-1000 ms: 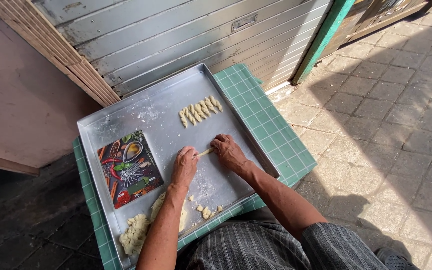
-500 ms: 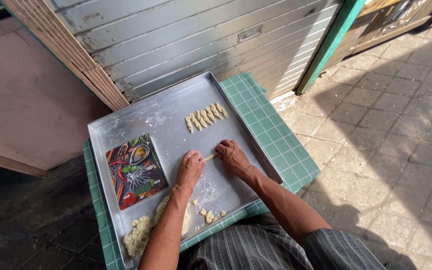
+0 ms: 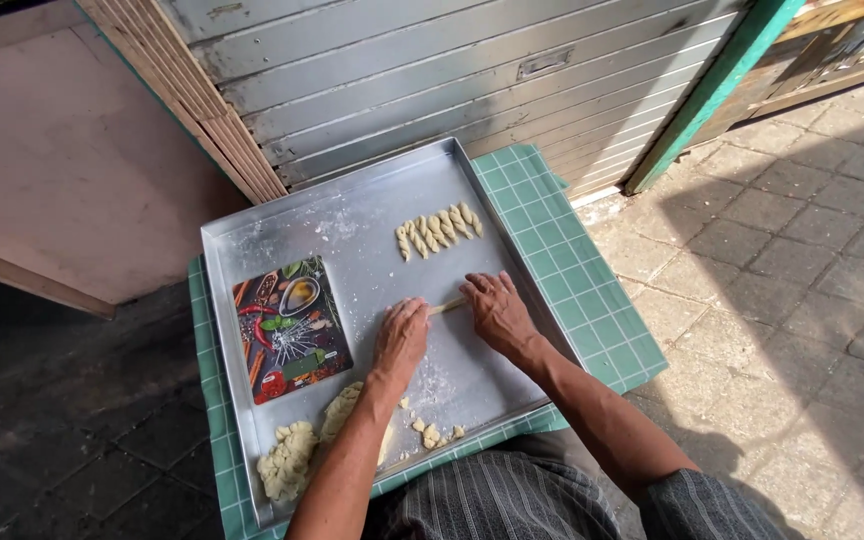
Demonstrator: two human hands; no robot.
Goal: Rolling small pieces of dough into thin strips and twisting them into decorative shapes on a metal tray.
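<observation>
My left hand [image 3: 401,338] and my right hand [image 3: 493,308] lie palm down on a large metal tray [image 3: 352,235], side by side. Between and under them is a thin rope of pale dough [image 3: 446,306]; both palms press on it. Beyond the hands a row of several small twisted dough pieces [image 3: 438,230] lies on the tray. A lump of dough [image 3: 288,459] sits at the tray's near left corner, with another lump [image 3: 340,412] by my left forearm and small crumbs [image 3: 430,433] near it.
A colourful rectangular board with a spice picture [image 3: 290,326] lies on the tray's left side. The tray rests on a green checked cloth [image 3: 592,290]. A metal shutter [image 3: 432,70] stands behind, a green post [image 3: 717,90] to the right, paved ground [image 3: 802,280] beyond.
Both hands have stayed on the dough rope, shifting slightly over it. The view has drifted a little; the tray's contents have not moved.
</observation>
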